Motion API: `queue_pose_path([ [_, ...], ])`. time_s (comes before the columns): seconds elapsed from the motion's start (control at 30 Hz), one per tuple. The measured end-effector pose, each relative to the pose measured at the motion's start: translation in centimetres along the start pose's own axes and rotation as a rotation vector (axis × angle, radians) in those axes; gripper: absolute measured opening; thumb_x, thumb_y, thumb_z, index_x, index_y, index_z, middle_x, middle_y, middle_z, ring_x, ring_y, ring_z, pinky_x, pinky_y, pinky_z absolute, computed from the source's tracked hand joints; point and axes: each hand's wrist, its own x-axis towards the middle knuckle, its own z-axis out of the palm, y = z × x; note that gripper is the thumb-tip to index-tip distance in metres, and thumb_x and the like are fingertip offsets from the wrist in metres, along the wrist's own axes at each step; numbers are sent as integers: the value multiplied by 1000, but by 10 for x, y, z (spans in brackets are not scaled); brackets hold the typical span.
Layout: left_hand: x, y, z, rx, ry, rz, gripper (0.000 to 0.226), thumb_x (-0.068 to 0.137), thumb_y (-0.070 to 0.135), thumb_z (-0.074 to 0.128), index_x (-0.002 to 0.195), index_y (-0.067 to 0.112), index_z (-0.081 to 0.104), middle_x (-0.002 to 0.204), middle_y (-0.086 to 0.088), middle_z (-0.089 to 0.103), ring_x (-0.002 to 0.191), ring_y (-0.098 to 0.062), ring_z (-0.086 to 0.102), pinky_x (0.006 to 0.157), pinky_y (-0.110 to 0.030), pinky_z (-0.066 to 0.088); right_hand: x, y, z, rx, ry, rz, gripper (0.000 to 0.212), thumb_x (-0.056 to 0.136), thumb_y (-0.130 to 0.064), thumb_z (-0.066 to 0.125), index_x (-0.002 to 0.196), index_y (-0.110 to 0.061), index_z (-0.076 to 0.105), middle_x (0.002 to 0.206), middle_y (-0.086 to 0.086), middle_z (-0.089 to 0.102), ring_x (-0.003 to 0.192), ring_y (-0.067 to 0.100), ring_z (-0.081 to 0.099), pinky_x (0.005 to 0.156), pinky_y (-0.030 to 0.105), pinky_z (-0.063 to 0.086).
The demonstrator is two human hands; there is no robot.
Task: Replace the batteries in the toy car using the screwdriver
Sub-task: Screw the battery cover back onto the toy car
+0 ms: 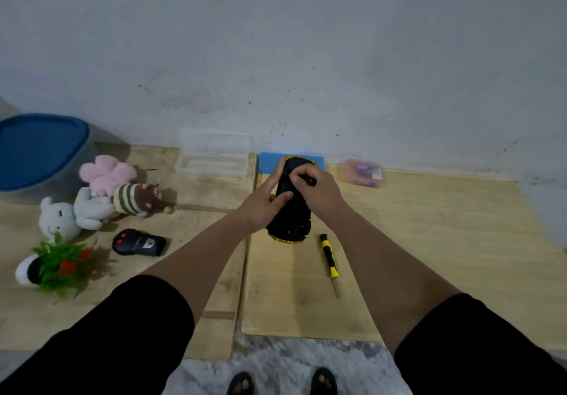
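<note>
Under both hands, toy car half hidden: left grip clasping it, right grip unclear.

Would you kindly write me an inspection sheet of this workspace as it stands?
Surface: light wooden tabletops, two boards side by side.
Job's things: toy car upside down, black underside up; screwdriver lying free on the board beside it; pink box near the wall, contents unclear.
Clutter: plush toys, remote control, fake plant, clear box, blue-lidded tub, blue pad.
Grippers: left hand steadies the car's side; right hand pinches a small dark object over the underside.
Cables: nothing seen.
Surroundings: grey wall, marbled floor.
</note>
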Motion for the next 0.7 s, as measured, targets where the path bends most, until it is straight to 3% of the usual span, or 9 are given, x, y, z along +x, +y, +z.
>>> queue_pose_path([
  [0.07,-3,-4,-6,-19,-18,17,66,99,29,44,144,49,0,150,10,30,114,-16,57,101,-39,46,-1,-4,9,-40,49,28,3,88,-20,57,90,-22,58,93,-10,58,92,16,56,84,36,47],
  [0.27,-7,-14,-23,-34,-60,36,69,98,28,47,145,48,0,147,15,28,122,-16,51,99,-35,47,-6,-8,24,-101,106,41,18,87,-22,60,99,-23,46,100,-7,53,88,17,53,77,32,45],
  [0.33,-8,-16,-30,-15,-72,50,69,98,25,46,145,47,1,144,17,28,127,-15,46,102,-34,45,-6,-9,27,-82,77,31,22,87,-21,60,105,-22,48,103,-8,52,92,18,54,81,35,48],
  [0.5,-4,-25,-39,158,-91,82,54,101,21,37,147,39,14,147,2,38,125,-18,47,102,-27,40,-9,-2,30,50,0,40,41,88,-9,57,122,-29,46,115,-15,47,107,21,54,89,51,51],
  [0.57,-3,-32,-37,160,-82,60,51,101,21,38,145,42,20,144,1,44,123,-19,49,103,-30,40,-10,3,31,47,-6,48,53,89,-10,58,134,-32,40,128,-16,43,114,19,51,94,48,49],
  [0.63,-1,-40,-33,171,-98,51,51,101,24,39,144,43,21,144,2,44,123,-18,50,104,-33,41,-15,11,28,66,-14,86,62,90,-18,59,142,-36,29,141,-9,39,113,18,52,88,40,51],
  [0.7,2,-47,-26,174,-116,42,52,100,27,40,144,45,19,144,5,43,124,-17,48,104,-34,42,-22,25,23,79,27,152,65,90,-25,59,143,-40,23,129,2,52,102,21,61,80,31,51],
])
